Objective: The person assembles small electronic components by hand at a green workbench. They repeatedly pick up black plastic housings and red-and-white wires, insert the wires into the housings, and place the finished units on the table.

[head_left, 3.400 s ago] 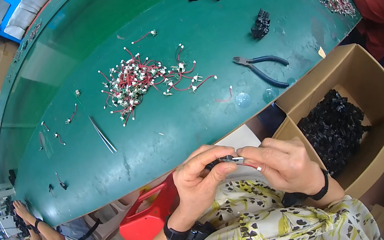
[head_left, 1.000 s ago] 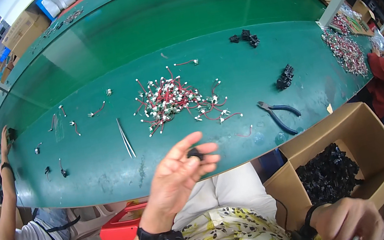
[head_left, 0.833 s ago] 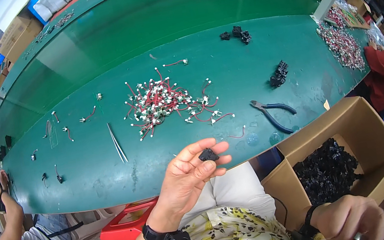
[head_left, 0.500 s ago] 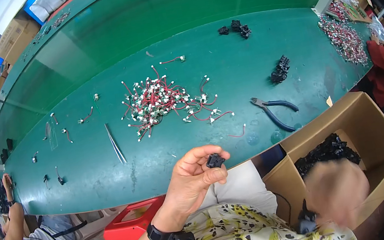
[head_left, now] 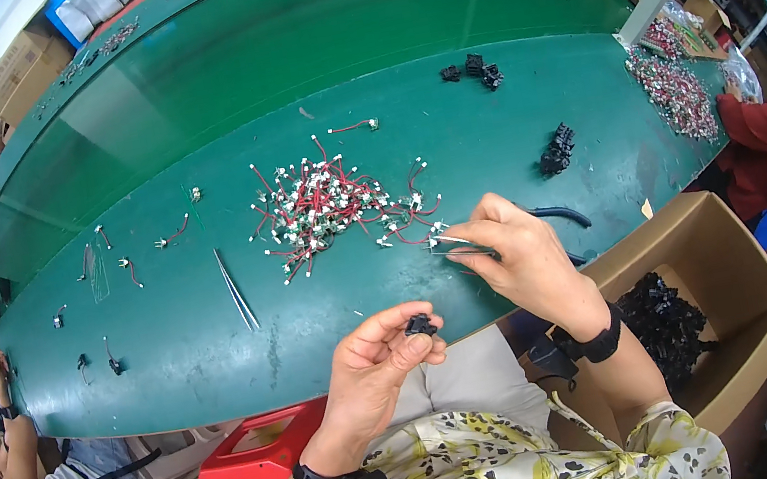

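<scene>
Between the thumb and fingers of my left hand (head_left: 375,368) is a small black plastic part (head_left: 420,325), held just in front of the bench edge. My right hand (head_left: 529,261) reaches over the bench, pinching what look like thin metal tweezers (head_left: 459,246). Their tips are at a white connector with a red wire (head_left: 433,242), on the near right side of the pile; whether they grip it I cannot tell. The pile of red-wired white connectors (head_left: 321,199) lies mid-bench. Another pair of tweezers (head_left: 235,290) lies left of my hands.
Partly hidden behind my right hand are dark-handled pliers (head_left: 562,215). Black parts form clusters (head_left: 556,150) farther right and fill a cardboard box (head_left: 731,283) at my right. A red stool (head_left: 260,473) stands lower left. Co-workers sit at both ends; one has a red sleeve (head_left: 761,120).
My right hand has come from above the cardboard box to the wired connectors, now with thin prongs in its fingers. My left hand keeps the black part. The view has shifted slightly.
</scene>
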### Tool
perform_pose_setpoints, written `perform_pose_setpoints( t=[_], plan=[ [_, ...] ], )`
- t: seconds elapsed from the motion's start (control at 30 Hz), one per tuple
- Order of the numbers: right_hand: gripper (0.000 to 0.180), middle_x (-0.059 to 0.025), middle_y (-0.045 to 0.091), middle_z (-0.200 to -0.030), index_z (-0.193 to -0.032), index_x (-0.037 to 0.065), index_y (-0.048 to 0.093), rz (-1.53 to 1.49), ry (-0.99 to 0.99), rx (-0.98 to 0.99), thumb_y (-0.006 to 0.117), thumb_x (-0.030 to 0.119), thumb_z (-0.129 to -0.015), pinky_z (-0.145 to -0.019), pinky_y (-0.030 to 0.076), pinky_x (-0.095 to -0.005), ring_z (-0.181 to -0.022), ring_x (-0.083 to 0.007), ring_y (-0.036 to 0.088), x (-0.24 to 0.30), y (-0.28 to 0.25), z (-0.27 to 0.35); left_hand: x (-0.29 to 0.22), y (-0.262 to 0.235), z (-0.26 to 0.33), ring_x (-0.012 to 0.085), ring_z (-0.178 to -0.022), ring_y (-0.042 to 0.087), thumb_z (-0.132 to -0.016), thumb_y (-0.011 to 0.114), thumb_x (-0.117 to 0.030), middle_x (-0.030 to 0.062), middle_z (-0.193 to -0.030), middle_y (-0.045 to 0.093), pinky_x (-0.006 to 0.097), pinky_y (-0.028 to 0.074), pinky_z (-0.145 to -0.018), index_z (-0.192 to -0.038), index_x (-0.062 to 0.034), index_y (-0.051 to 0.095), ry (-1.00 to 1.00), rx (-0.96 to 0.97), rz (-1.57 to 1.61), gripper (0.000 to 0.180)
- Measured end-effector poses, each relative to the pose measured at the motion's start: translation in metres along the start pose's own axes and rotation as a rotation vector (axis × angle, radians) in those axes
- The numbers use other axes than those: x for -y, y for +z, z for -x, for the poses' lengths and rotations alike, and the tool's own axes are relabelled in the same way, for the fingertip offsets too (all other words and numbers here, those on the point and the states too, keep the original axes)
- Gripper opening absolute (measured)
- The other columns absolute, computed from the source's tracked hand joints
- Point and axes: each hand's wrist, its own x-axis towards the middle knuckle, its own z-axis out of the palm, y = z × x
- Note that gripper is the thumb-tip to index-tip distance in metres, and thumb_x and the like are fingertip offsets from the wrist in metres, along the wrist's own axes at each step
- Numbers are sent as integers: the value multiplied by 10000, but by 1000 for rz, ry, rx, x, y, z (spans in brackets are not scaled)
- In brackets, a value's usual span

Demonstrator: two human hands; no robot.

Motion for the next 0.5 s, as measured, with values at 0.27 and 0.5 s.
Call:
perform_pose_setpoints(
  t=[0.27,0.5],
  plan=[
    [133,-86,567,-961,-938,42,655,128,-55,71,690,105,-826,-596,532,-408,-719,-297,646,-6,13,-12,2,1,-1,189,-949,656,-903,656,-43,114,-1097,651,318,557,-843,-1232,-2,584,45,-57,-13,339],
    [146,-87,569,-991,-955,47,640,92,-86,63,685,128,-843,-593,536,-403,-717,-298,646,-6,16,-9,6,3,-5,166,-1004,646,-870,674,34,95,-1112,651,308,545,-893,-1232,2,576,97,-81,-26,376]
  ],
)
